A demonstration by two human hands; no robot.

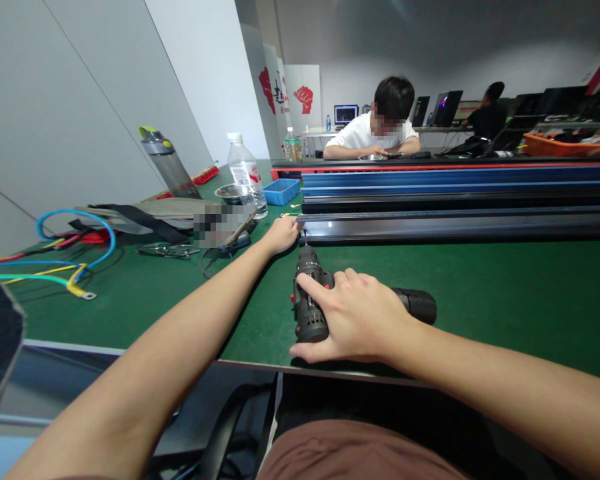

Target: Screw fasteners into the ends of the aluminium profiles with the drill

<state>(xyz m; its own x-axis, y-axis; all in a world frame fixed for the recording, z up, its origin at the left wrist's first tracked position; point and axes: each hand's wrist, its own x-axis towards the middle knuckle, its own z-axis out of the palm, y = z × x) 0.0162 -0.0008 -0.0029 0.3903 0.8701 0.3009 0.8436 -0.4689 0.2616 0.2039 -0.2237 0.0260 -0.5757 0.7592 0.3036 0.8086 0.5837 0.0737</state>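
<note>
A black cordless drill point(311, 320) lies sideways over the green table, its bit pointing away from me at the near face of a long dark metal profile point(430, 229). My right hand point(365, 313) is wrapped round the drill, with its battery end sticking out to the right. The bit reaches the profile close to its left end; whether it touches a screw there is too small to tell. At that same left end my left hand point(283, 235) grips the profile, its fingertips partly hidden behind the end.
Behind the profile lie blue metal profiles point(455, 183). A blue bin point(281, 192), a water bottle point(247, 173), a metal bowl point(227, 193) and a grey bag point(145, 217) stand left, with coloured cables point(75, 283) nearer. Across the table a person point(375, 130) leans forward.
</note>
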